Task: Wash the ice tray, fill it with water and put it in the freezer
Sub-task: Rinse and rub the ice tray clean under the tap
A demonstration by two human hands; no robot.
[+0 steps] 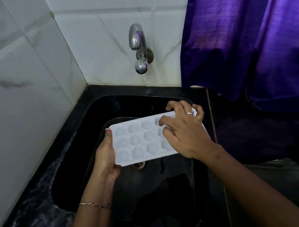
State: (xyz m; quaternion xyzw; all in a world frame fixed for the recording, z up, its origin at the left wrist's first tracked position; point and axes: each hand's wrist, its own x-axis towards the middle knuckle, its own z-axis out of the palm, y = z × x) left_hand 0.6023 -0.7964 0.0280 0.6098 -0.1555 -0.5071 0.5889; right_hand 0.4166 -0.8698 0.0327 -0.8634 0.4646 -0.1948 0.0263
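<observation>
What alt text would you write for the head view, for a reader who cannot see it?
A person holds a white ice tray over a black sink, the left hand gripping its left end and the right hand curled over its right end. A metal tap sticks out of the tiled wall above; a purple curtain hangs at right.

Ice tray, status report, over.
Left hand grips ice tray at its left end, right hand grips the right end. Tray held over the black sink. No water visible from the tap; nothing in the way.
</observation>
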